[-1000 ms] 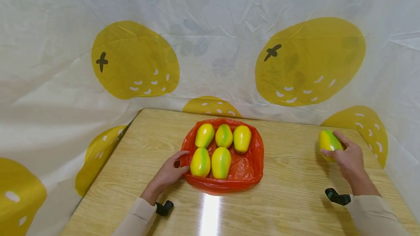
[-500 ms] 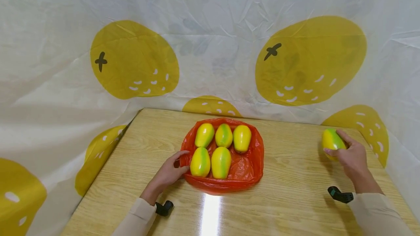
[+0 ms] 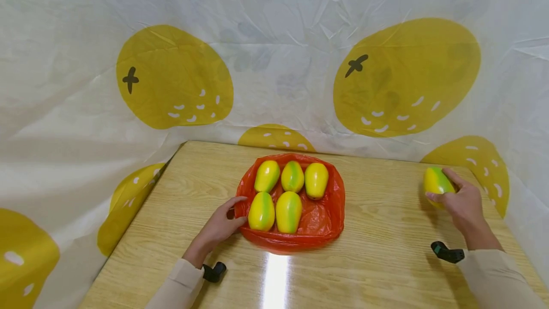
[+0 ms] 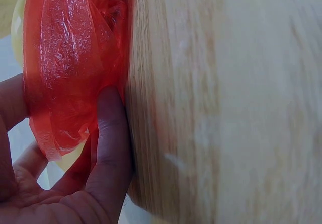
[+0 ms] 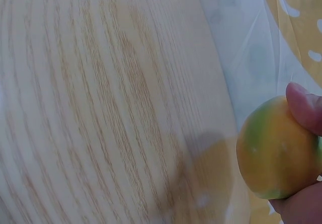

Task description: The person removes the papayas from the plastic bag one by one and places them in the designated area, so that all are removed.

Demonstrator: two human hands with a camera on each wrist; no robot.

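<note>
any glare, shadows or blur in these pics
Head view: a white glare strip on the table, highlights on the fruits and soft shadows beside the right hand; left wrist view: shiny flecks on the red plastic, table blurry at right; right wrist view: dim, with a shadow beside the held fruit.

Head cam looks forward and down, wide enough for the left hand (image 3: 218, 225) and right hand (image 3: 465, 206). Left wrist cam's super close, facing the red bag (image 4: 65, 68) from its left; right wrist cam's tight on the fruit (image 5: 276, 151), surface (image 5: 100, 108) and patterned cloth (image 5: 246, 38) in frame. Head view shares all that.
</note>
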